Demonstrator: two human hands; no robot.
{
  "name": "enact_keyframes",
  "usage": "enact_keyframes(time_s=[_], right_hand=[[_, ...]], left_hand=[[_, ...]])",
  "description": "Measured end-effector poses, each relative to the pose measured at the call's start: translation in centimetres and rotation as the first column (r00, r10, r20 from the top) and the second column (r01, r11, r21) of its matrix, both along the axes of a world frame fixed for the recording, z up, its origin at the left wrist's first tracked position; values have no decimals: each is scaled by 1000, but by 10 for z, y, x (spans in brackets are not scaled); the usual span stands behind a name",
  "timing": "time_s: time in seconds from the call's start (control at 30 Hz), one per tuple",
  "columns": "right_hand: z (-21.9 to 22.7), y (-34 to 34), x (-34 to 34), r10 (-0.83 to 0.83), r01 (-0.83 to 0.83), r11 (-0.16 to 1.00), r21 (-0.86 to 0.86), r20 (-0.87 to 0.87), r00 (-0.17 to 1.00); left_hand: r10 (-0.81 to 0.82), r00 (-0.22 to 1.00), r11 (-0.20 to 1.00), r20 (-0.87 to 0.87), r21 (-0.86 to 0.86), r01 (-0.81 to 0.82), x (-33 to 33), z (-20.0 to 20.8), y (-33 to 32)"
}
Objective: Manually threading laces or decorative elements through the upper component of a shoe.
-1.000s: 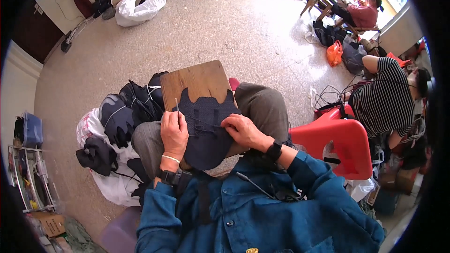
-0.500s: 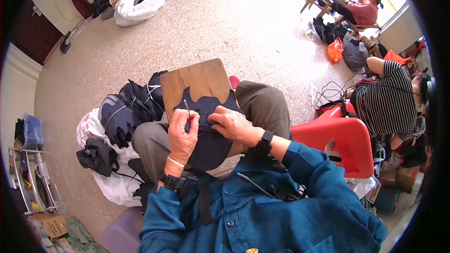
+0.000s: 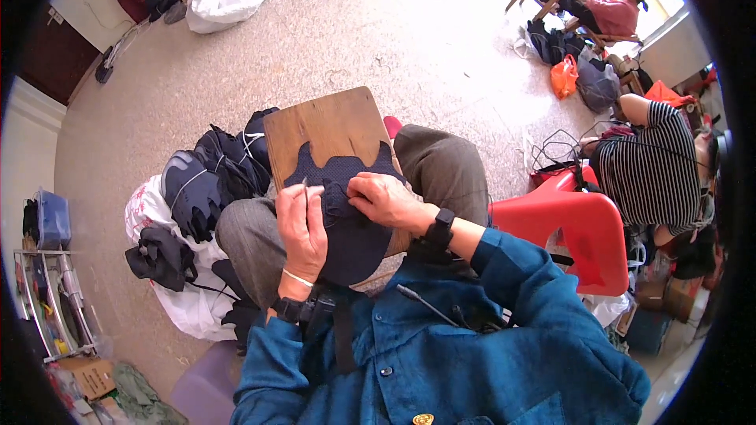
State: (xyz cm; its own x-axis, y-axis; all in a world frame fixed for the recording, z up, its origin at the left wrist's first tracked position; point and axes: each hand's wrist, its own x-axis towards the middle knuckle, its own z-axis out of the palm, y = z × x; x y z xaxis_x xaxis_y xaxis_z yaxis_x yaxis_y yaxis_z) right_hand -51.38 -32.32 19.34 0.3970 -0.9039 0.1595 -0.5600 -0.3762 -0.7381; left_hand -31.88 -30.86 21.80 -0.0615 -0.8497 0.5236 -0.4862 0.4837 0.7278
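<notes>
A dark navy mesh-like fabric piece (image 3: 352,250), with pointed upper corners and a rounded lower end, lies over a wooden stool top (image 3: 324,122) between my knees. My left hand (image 3: 301,232) is closed at the fabric's left side, pinching a slim metal tool (image 3: 305,184); only its tip shows above the fingers, so its exact kind is unclear. From the right, my right hand (image 3: 390,203) presses bent fingers onto the middle of the fabric and pinches it. Small strips or cords of the same dark colour lie between my hands.
Bundles of tied dark fabric pieces (image 3: 189,193) sit on a white bag (image 3: 185,303) left of my knee. A red plastic chair (image 3: 571,224) stands at my right, close to a person in a striped shirt (image 3: 654,169). Another person (image 3: 614,16) sits farther back.
My left hand has moved slightly left and turned, so less of the metal tool shows. My right hand stays on the fabric, almost in place. The whole view has shifted a little.
</notes>
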Motion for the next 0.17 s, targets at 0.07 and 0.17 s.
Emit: enact_keyframes(time_s=[0.07,0.17], right_hand=[[-1,0,-1,-2,2,1000,8,-7,1000],[-1,-2,1,-18,20,998,61,-23,1000]], left_hand=[[-87,994,996,70,-26,89,3,-1,15],[-127,992,988,0,89,126,0,-10,22]])
